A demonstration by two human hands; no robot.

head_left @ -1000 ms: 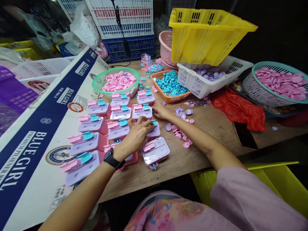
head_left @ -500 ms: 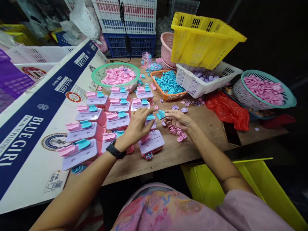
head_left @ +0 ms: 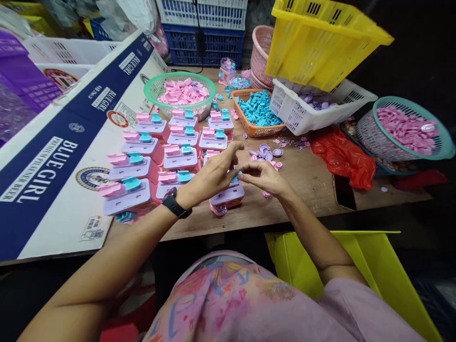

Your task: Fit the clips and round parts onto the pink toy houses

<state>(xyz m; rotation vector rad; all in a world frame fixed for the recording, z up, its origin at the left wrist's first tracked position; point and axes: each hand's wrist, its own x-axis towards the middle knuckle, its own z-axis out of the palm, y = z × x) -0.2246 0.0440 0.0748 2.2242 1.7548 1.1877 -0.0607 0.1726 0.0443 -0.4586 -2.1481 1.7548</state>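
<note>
A small teal plastic piece (head_left: 235, 177) sits between my two hands above the nearest lilac-topped toy box. My right hand (head_left: 265, 178) pinches it with thumb and fingertips. From the other side, the thumb side of my left hand (head_left: 210, 178) meets the same piece, its index finger raised; its other fingers are partly hidden. Under the hands stands the nearest toy box (head_left: 230, 194), pink below with a slotted lilac top. Several similar toy boxes (head_left: 180, 159) stand in rows to the left, bearing pink and teal pieces on top.
A green basket (head_left: 151, 90) of pink pieces and an orange basket (head_left: 249, 129) of teal pieces stand behind. Lilac and pink parts (head_left: 264, 152) lie right of my hands. A phone (head_left: 344, 192), red bag (head_left: 342, 156) and teal-rimmed basket (head_left: 443, 142) are farther right. A carton (head_left: 53, 175) borders the left.
My left hand has moved right to the teal piece in my right hand, and the hands have come together. The camera view has tilted down slightly.
</note>
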